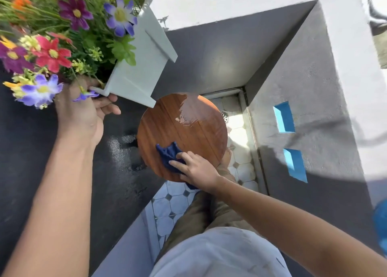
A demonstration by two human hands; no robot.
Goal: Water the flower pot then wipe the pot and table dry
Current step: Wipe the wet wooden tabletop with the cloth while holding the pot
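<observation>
Right grip (196, 168) presses flat on a dark blue cloth (168, 154) at the near edge of the round wooden surface (188, 134), fingers spread over the fabric. Left grip (83, 111) holds the white flower pot (140, 67) by its rim, lifted and tilted clear of the wood. A wet patch (188, 111) shines on the far side, not yet wiped. Judging from the tilt, water or flowers (52, 52) could spill from the pot, and the wet rim might slip from one hand
</observation>
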